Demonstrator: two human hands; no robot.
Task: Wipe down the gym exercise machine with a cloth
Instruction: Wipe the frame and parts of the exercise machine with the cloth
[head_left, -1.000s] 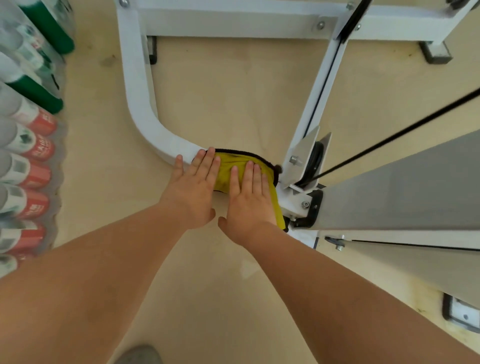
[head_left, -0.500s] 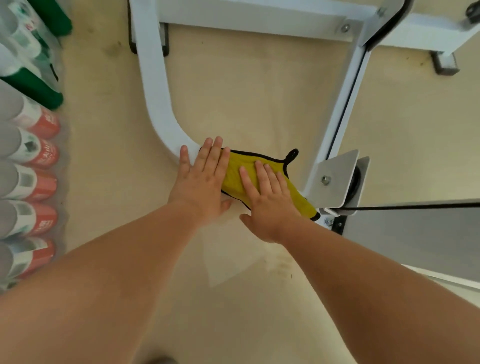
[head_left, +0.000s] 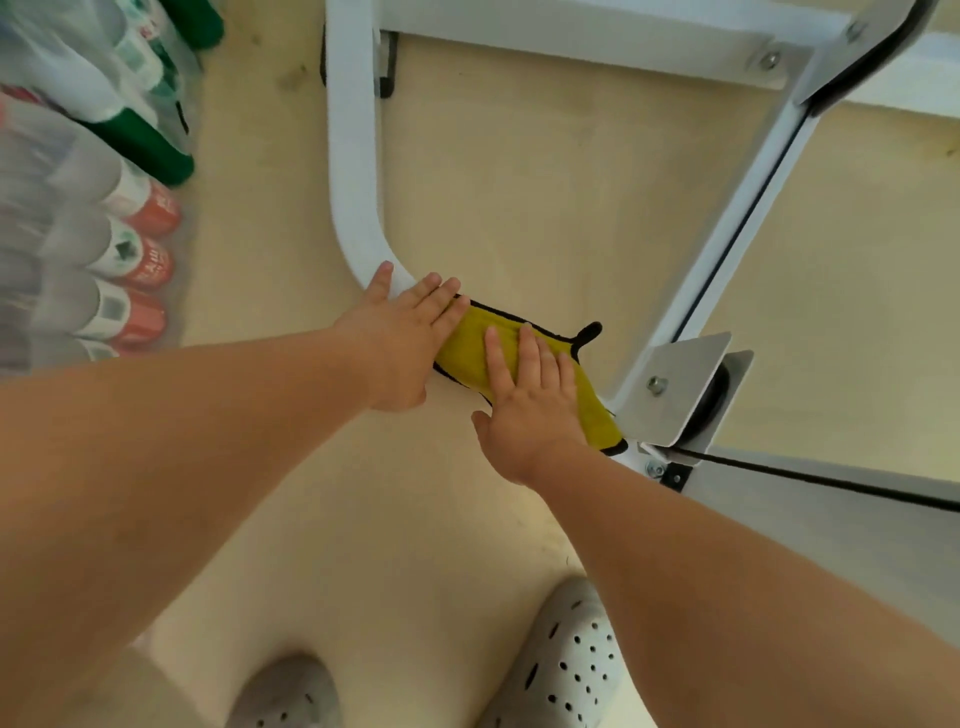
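On the white frame (head_left: 353, 156), both flat hands' fingers (head_left: 527, 353) press the cloth (head_left: 470, 343).

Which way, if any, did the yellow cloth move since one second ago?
No: the yellow cloth still ends beside the pulley bracket; only the camera shifted.

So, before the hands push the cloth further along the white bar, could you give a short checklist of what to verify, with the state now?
1. Cloth lies on the white bar: ok.
2. Right hand flat on the cloth: ok.
3. Left hand on the cloth: only its fingertips at the edge, the rest on the bar: not ok.
4. Black loop free of the pulley bracket: ok, apart.
5. Bar ahead, toward the bottles, unobstructed: ok.
6. Dirt left on the bar: cannot tell.
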